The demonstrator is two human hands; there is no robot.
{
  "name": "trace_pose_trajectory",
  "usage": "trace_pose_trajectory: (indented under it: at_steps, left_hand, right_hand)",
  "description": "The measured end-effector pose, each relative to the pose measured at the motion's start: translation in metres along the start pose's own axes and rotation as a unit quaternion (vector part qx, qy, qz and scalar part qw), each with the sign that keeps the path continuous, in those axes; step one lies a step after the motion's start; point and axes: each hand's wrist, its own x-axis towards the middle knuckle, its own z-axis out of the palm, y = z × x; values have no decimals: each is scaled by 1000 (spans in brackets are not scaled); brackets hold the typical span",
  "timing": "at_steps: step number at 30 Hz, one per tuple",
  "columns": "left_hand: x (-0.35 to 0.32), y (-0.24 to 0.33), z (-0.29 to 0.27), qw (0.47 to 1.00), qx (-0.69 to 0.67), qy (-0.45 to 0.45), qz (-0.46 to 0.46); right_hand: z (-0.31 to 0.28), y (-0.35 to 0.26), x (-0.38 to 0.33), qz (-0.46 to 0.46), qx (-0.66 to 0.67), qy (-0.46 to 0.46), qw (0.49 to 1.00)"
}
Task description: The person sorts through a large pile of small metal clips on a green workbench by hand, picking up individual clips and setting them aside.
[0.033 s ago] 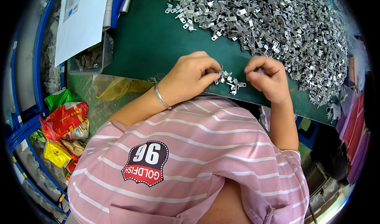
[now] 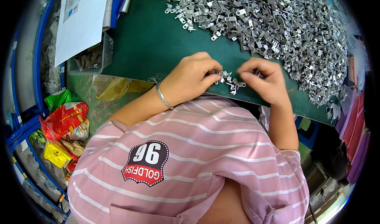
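My left hand (image 2: pixel 192 74) is closed in a pinch, thumb and forefinger on a small silvery metal bracket that is mostly hidden by the fingertips. Beside those fingertips lies a small cluster of metal brackets (image 2: pixel 232 83) near the table's front edge. To the right of the cluster is my right hand (image 2: pixel 264 78), its fingers curled together and slightly blurred. A glint of metal shows within its curl, but I cannot make out its shape. Beyond both hands a broad heap of similar metal brackets (image 2: pixel 273 30), many with a round hole, covers the far right of the green table (image 2: pixel 150 38).
At the left table edge stands a clear plastic box (image 2: pixel 107 54) with brown contents, partly under a white paper sheet (image 2: pixel 81 26). Blue-framed racks (image 2: pixel 37 46) line the left side. Colourful packets (image 2: pixel 65 121) lie beneath. Purple and red sheets (image 2: pixel 354 141) hang at the right.
My right hand has shifted a little to the left, closer to the small cluster and my left hand. The left hand stays almost in place.
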Motion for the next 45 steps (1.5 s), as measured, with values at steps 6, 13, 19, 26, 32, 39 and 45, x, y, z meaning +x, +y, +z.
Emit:
trace_pose_trajectory:
  at_steps: [6,13,19,26,32,39,45]
  left_hand:
    - [4,-9,10,995,60,33,70]
    - [4,-4,8,996,58,28,54]
    - [5,-4,11,995,72,20,62]
    - [9,2,5,982,-159,30,-93]
    - [11,4,-2,861,-456,-19,-223]
    - [9,0,1,803,-553,-31,-219]
    - [4,-4,3,769,-615,-46,-168]
  right_hand:
    - [15,4,5,-22,-213,16,977]
    - [7,3,3,163,99,36,981]
    - [-2,6,0,207,267,23,941]
    - [13,3,-4,96,42,132,986]
    - [13,0,-7,74,30,147,986]
    - [15,-1,-8,49,6,163,985]
    - [5,3,-7,28,381,66,922]
